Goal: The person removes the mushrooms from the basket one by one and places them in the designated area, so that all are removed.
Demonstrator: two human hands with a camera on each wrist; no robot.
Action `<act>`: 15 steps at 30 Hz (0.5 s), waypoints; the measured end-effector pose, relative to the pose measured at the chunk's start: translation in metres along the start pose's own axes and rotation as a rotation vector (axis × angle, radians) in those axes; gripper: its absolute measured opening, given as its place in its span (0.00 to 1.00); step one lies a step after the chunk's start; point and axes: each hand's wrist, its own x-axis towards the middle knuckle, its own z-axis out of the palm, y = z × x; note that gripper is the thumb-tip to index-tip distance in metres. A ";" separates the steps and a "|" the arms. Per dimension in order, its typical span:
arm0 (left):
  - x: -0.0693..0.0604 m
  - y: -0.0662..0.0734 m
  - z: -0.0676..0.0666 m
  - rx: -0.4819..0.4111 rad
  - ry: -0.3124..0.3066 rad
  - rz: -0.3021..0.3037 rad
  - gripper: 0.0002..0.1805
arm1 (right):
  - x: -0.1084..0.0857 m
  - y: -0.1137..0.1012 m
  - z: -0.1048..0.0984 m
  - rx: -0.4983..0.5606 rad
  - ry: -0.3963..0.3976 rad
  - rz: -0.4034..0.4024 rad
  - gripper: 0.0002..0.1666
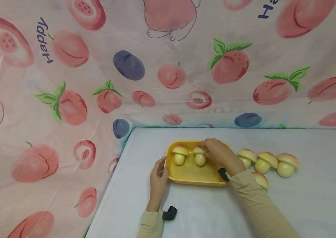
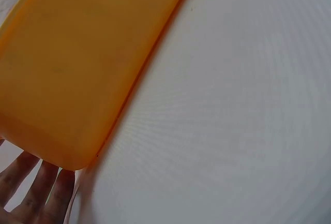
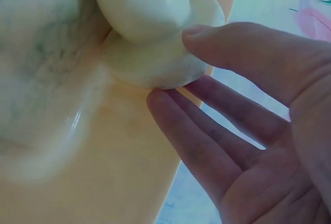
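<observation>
In the head view a yellow tray (image 1: 185, 182) lies on the white table with two toy mushrooms inside. One mushroom (image 1: 179, 156) stands at its left end. The other mushroom (image 1: 200, 160) is nearer the middle, and my right hand (image 1: 219, 153) pinches its cap between thumb and fingers. The right wrist view shows the thumb on the pale underside of that mushroom (image 3: 150, 61), fingertips at the cap's edge. My left hand (image 1: 159, 178) touches the tray's left end; in the left wrist view its fairly straight fingers (image 2: 39, 190) meet the tray wall (image 2: 62, 154).
Right of the tray, three more mushrooms (image 1: 262, 162) sit in a row on the white table (image 1: 319, 198). Another mushroom (image 1: 261, 180) lies in front of them, partly hidden by my right sleeve. A fruit-printed cloth (image 1: 185, 109) hangs behind and to the left.
</observation>
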 end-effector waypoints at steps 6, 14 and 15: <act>-0.001 0.001 0.000 0.001 0.000 0.008 0.20 | 0.000 0.002 -0.001 -0.008 -0.019 0.028 0.17; 0.000 0.001 -0.001 -0.006 -0.002 0.008 0.19 | -0.004 0.002 -0.003 0.004 -0.015 0.032 0.17; 0.000 0.001 0.000 -0.008 -0.001 0.009 0.19 | -0.004 0.002 -0.003 0.006 -0.010 0.029 0.17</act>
